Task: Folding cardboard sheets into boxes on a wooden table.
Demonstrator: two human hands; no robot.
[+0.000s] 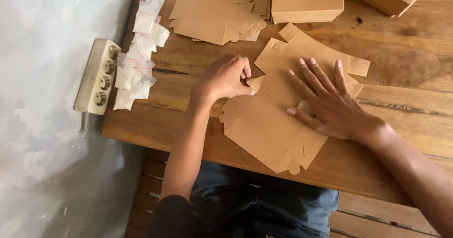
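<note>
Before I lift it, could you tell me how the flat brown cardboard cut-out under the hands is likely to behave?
The cardboard cut-out looks thin and lies flat, so it is probably light and would bend along its creases. Its loose flaps, such as the one the left hand pinches, may swing when lifted. On the smooth wooden table it might slide easily; the right hand presses it flat.

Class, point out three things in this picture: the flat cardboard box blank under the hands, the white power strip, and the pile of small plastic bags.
Flat cardboard box blank (264, 124), head view, bare lower panel.
White power strip (98, 76), head view, middle of its casing.
Pile of small plastic bags (138, 61), head view, centre of the pile.
</note>
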